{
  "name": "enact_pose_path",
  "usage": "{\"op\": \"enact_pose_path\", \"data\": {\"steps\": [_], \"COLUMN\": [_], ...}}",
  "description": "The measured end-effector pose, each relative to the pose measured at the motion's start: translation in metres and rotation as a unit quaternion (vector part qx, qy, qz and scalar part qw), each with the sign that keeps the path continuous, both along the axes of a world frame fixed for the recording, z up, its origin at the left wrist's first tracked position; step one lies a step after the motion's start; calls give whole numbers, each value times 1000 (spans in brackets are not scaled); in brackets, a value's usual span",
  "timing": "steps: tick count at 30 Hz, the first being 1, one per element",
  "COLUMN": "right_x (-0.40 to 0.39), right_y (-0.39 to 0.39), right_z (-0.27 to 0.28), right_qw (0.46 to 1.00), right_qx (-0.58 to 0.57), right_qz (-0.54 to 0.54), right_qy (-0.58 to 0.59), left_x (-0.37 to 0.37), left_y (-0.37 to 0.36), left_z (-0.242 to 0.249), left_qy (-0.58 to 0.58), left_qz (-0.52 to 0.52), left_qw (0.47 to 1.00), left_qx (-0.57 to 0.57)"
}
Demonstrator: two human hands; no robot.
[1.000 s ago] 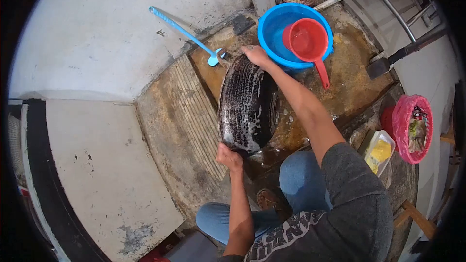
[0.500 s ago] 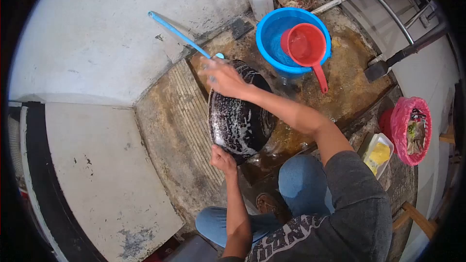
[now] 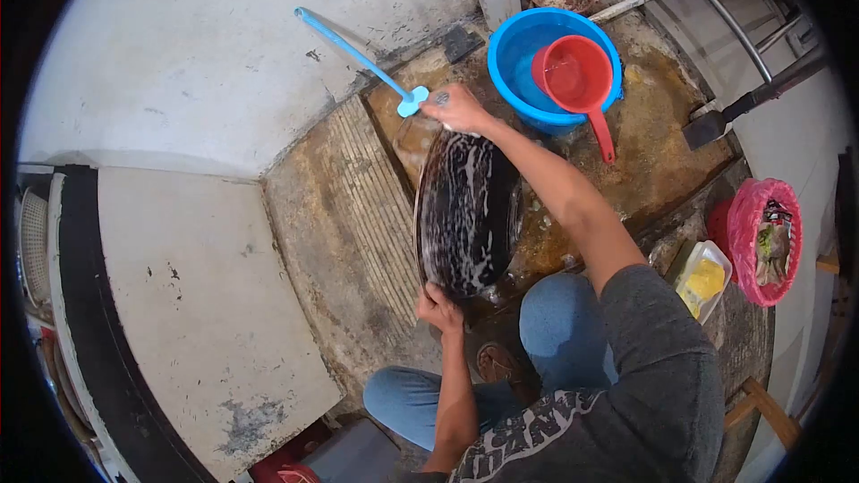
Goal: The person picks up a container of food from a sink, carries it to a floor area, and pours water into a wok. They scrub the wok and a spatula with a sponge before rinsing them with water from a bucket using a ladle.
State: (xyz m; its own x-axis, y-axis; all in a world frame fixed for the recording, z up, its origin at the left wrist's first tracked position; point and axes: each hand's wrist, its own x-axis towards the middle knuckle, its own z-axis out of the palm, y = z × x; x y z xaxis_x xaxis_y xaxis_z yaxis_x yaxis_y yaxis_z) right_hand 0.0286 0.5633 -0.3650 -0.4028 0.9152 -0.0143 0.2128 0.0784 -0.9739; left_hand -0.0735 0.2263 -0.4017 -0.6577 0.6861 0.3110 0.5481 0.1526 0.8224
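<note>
**Soapy pan held on edge over a wet floor**

A black pan [image 3: 467, 213], streaked with white suds, stands tilted on its edge on the wet, stained floor [image 3: 644, 139]. The left hand [image 3: 438, 309] has its fingers clenched on the pan's near rim. The right hand [image 3: 458, 107] presses on the far rim, fingers curled; whether they hold anything I cannot tell. Just beyond stands a blue basin [image 3: 519, 45] with a red dipper [image 3: 577, 76] in it. A blue-handled brush [image 3: 358, 55] leans against the wall.

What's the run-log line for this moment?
left hand: grips wok near edge | right hand: on far rim | wok: tilted, soapy | basin: beyond
</note>
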Motion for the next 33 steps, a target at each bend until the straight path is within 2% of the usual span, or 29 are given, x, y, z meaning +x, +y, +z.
{"op": "enact_pose_path", "data": {"steps": [1,3,4,6,7,9,12,13,16,17,19,20,22,24,25,26,28,31,32,33], "right_x": [-8,-14,-19,-22,-26,-34,-42,-43,-38,-38,-41,-39,-32,-28,-22,-13,0,-18,-26,-32], "right_y": [-2,-34,-53,-91,-103,-116,-124,-124,-128,-133,-155,-169,-167,-129,-102,-68,-7,-38,-64,-92], "right_z": [-3,49,61,97,101,97,83,78,80,76,58,50,39,46,45,43,-10,-9,16,41], "right_qw": [998,981,970,944,934,918,911,911,941,929,882,869,837,846,927,977,987,964,960,959], "right_qx": [62,183,243,315,333,356,353,346,277,341,465,484,539,486,345,198,-23,190,245,275], "right_qz": [-14,4,8,63,106,141,167,176,185,142,53,92,92,75,26,-24,-99,-181,-136,-47], "right_qy": [-6,-64,-16,-81,-73,-100,-133,-141,-60,-26,42,39,22,-206,-145,-79,-125,-54,-12,-43], "left_x": [1,0,-3,-5,-3,0,-11,-25,-36,-34,-36,-38,-41,-43,-39,-39,-47,-54,-48,-34], "left_y": [0,-2,1,18,27,44,54,56,70,79,90,95,102,104,101,99,92,100,100,107], "left_z": [6,27,38,56,60,68,82,74,83,87,93,93,87,83,90,88,79,83,87,107], "left_qy": [9,25,22,13,-40,-145,-99,-33,18,15,-23,-43,-61,-36,-19,-24,-28,47,59,-5], "left_qz": [3,9,11,11,29,63,47,49,53,85,94,99,110,111,117,113,104,142,153,155], "left_qw": [1000,1000,1000,999,996,977,992,998,998,996,995,994,990,990,991,991,990,988,987,988], "left_qx": [-2,-11,2,39,73,144,60,0,-31,23,30,34,58,79,66,74,95,26,3,-13]}}
